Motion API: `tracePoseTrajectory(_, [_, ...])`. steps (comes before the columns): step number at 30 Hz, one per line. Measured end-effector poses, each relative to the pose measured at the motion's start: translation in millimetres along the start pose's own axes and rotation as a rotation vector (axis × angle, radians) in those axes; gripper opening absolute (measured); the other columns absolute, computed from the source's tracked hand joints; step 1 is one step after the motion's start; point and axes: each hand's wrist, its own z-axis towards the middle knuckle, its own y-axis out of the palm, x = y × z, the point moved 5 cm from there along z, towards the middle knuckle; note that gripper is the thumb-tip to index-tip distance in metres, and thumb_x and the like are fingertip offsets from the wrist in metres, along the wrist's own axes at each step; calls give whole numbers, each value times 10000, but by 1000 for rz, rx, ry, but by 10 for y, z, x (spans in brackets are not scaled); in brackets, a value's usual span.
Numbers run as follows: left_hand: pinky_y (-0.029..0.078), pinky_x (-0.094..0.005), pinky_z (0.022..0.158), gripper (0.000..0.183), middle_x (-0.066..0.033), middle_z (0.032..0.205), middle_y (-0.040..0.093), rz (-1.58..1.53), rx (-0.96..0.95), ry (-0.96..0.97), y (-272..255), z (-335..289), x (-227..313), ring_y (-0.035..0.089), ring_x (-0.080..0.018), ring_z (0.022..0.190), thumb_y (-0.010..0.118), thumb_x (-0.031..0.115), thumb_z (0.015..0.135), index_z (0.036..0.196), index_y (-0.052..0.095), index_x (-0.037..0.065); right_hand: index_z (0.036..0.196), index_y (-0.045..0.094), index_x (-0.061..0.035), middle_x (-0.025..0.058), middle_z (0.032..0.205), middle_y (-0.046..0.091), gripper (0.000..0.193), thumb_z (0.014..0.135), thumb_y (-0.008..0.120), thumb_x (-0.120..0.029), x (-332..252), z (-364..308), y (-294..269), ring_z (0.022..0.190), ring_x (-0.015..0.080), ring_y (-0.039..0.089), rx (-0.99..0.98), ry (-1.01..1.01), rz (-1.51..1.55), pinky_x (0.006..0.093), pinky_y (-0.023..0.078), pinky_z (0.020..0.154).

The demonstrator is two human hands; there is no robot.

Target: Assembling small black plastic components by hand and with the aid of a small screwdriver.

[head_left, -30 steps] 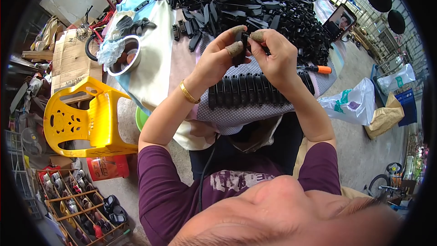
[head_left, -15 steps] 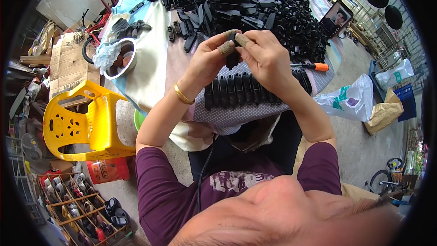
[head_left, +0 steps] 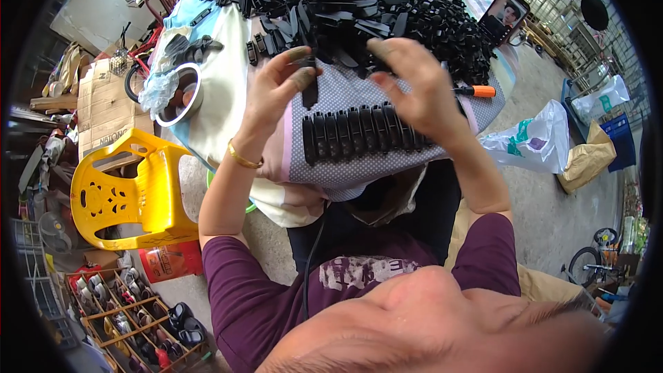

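Note:
My left hand (head_left: 271,97) pinches a long, narrow black plastic piece (head_left: 310,88) between thumb and fingers; it hangs upright above the polka-dot cloth (head_left: 324,173). Tan wraps cover some of my fingertips. My right hand (head_left: 413,83), slightly blurred, is apart from it, thumb and fingers spread, with nothing visible in them. It hovers at the near edge of a big heap of loose black plastic pieces (head_left: 359,10). Below both hands, a row of similar curved black pieces (head_left: 366,131) lies side by side on the cloth. My right forearm partly covers the row's right end.
An orange-handled tool (head_left: 476,90) lies right of my right hand. Behind it a phone (head_left: 504,17) stands propped. At the left are a metal bowl (head_left: 197,100) with a plastic bag, and a yellow chair (head_left: 155,197). A white plastic bag (head_left: 535,141) is at the right.
My hands, together on the black piece before, have separated. The left has moved left and down with the piece; the right has let go and shifted slightly right.

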Motion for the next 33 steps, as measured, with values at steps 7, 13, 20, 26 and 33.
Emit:
tracePoseTrajectory(7, [448, -188, 584, 281, -36, 873, 611, 348, 0, -373, -413, -453, -218, 529, -58, 656, 502, 82, 887, 1146, 556, -14, 959, 656, -24, 106, 809, 615, 185, 793, 619, -98, 723, -163, 7, 725, 239, 609, -319, 292, -90, 309, 489, 652])
tracePoseTrajectory(13, [459, -231, 595, 310, -47, 742, 569, 644, -33, -159, -248, -529, -135, 544, -108, 621, 556, 35, 831, 1137, 552, -11, 885, 669, -86, 84, 800, 585, 129, 792, 618, -159, 835, -220, 477, 739, 262, 611, -488, 195, -505, 364, 493, 652])
tracePoseTrajectory(20, [481, -269, 588, 295, -108, 782, 616, 867, -74, -96, -176, -578, 3, 593, -144, 618, 575, 34, 822, 1115, 558, 8, 877, 633, -76, 86, 795, 560, 139, 766, 646, -158, 872, -196, 505, 749, 272, 610, -551, 174, -496, 367, 498, 657])
tracePoseTrajectory(26, [480, -233, 560, 321, -83, 797, 615, 685, -123, -318, -222, -589, -55, 584, -107, 600, 603, 32, 816, 1129, 543, -9, 789, 583, -19, 101, 740, 597, 99, 744, 638, -89, 801, -181, 382, 667, 271, 605, -426, 232, -169, 346, 485, 613])
tracePoseTrajectory(33, [490, -320, 777, 849, -161, 1273, 413, 940, -291, -7, -73, -665, 173, 510, -237, 1072, 789, 147, 626, 1338, 338, 36, 794, 561, 24, 82, 666, 604, 80, 738, 606, -9, 664, -170, 215, 566, 112, 564, -281, 337, 149, 229, 448, 539])
